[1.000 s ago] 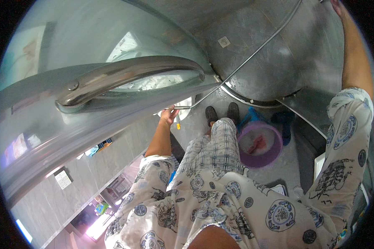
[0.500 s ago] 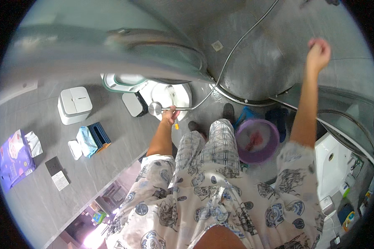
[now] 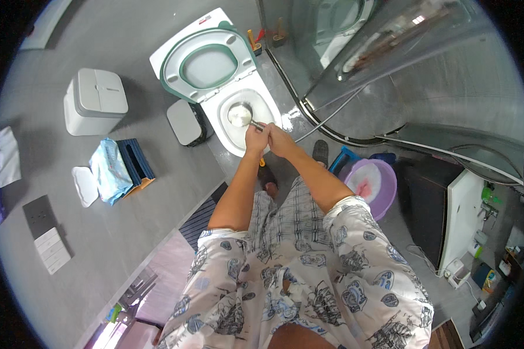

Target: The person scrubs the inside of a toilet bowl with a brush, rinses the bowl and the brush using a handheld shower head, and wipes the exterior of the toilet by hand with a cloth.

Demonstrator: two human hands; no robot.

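In the head view, the toilet [image 3: 214, 110] is in front of the person, with its green-edged lid [image 3: 172, 67] up at the back of it. The silver shower head [image 3: 240, 114] is over the toilet bowl, with its round end above the bowl and its handle pointing back to the person. The left hand [image 3: 257, 139] is over the near edge of the toilet, with its fingers curled tight around the handle. The right hand [image 3: 281, 141] is right up against the left one, also over that near edge, and is closed around the low end of the handle; most of its fingers are hidden. A shiny hose [image 3: 335, 114] runs from the hands to the right of the toilet, by a glass door [image 3: 361, 70]. A black bin with a white top [image 3: 184, 123] is just beside the toilet on the left. Farther left of the toilet there is a white box [image 3: 96, 102], and nearer the person on that side is a blue packet [image 3: 109, 174]. A purple tub [image 3: 385, 189] is to the right of the toilet and closer to the person, with white suds and something pinkish red [image 3: 364, 188] in it.
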